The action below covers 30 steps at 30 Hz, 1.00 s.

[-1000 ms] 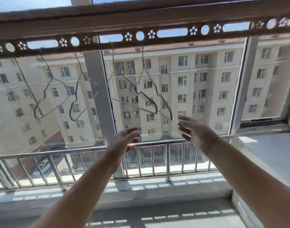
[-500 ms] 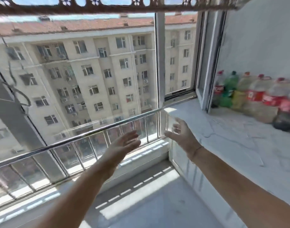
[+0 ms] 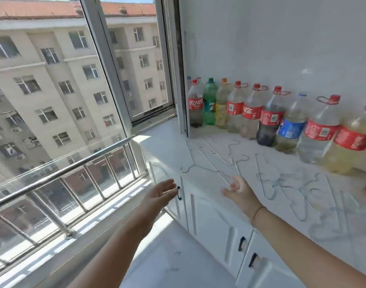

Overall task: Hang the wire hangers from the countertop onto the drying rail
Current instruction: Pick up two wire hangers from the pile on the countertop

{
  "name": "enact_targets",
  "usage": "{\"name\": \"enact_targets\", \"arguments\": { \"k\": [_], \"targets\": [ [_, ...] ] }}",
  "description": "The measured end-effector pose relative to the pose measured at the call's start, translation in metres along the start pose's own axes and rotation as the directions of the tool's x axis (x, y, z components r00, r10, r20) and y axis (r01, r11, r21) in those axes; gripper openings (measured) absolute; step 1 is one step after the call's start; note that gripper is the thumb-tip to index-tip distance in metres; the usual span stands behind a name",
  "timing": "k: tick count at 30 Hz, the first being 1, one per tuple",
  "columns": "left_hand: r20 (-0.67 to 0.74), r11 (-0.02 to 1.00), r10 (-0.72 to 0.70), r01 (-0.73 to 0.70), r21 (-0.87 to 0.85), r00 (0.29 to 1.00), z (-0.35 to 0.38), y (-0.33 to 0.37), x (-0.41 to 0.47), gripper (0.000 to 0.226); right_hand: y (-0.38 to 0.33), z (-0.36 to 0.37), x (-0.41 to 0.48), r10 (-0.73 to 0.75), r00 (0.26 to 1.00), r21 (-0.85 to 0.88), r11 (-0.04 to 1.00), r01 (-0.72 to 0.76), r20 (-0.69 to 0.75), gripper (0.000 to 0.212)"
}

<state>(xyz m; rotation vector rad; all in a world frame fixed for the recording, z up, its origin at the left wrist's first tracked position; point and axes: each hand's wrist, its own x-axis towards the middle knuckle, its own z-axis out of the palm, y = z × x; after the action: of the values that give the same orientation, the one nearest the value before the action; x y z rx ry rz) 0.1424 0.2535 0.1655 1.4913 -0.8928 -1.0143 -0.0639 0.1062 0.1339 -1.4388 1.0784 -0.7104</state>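
Note:
Several thin wire hangers (image 3: 214, 161) lie scattered flat on the white countertop (image 3: 165, 142) at the right, with more hangers (image 3: 282, 183) further along it. My right hand (image 3: 239, 191) hovers with relaxed fingers just over the countertop's front edge, beside the nearest hanger, and holds nothing. My left hand (image 3: 160, 194) is stretched out, palm up and empty, in front of the cabinet corner. The drying rail is out of view above.
A row of large plastic bottles (image 3: 269, 117) stands along the wall at the back of the countertop. White cabinet doors (image 3: 219, 231) with black handles sit below it. A steel guard railing (image 3: 59, 173) and window glass run along the left.
The view has swung right and down, from the overhead rail with hung hangers to the countertop. Both empty hands have come down with it, the right one nearing the hangers.

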Motion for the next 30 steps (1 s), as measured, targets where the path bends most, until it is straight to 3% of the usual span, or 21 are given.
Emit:
{"name": "enact_targets", "arguments": {
  "k": [4,9,11,16,24,28,30],
  "targets": [
    [0.008,0.991,-0.115,0.115,-0.072,0.993,0.026,-0.017,0.049,0.065,0.025,-0.035,0.035,0.071,0.996,-0.019,0.997,-0.072,-0.057,0.06],
    [0.047,0.953,-0.226,0.231,-0.194,0.973,0.042,-0.038,0.11,0.063,0.045,-0.054,0.092,0.158,0.982,-0.004,0.987,-0.16,-0.103,0.042],
    [0.044,0.933,-0.262,0.265,-0.244,0.964,0.045,-0.047,0.139,0.061,0.047,-0.054,0.119,0.169,0.978,0.005,0.986,-0.17,-0.126,0.045],
    [0.055,0.873,-0.365,0.362,-0.327,0.929,0.054,-0.072,0.214,0.043,0.048,-0.03,0.188,0.175,0.979,-0.005,0.984,-0.176,-0.104,0.044],
    [0.107,0.747,-0.535,0.528,-0.404,0.838,0.058,-0.105,0.3,0.042,0.063,0.004,0.278,0.303,0.947,0.024,0.953,-0.302,-0.111,0.036],
    [0.151,0.679,-0.579,0.576,-0.455,0.801,0.067,-0.115,0.327,0.012,0.081,0.002,0.3,0.382,0.915,0.057,0.924,-0.378,-0.13,0.04],
    [0.14,0.635,-0.611,0.588,-0.5,0.779,0.072,-0.117,0.34,0.01,0.089,-0.001,0.305,0.418,0.898,0.066,0.909,-0.412,-0.137,0.037]
  ]
}}
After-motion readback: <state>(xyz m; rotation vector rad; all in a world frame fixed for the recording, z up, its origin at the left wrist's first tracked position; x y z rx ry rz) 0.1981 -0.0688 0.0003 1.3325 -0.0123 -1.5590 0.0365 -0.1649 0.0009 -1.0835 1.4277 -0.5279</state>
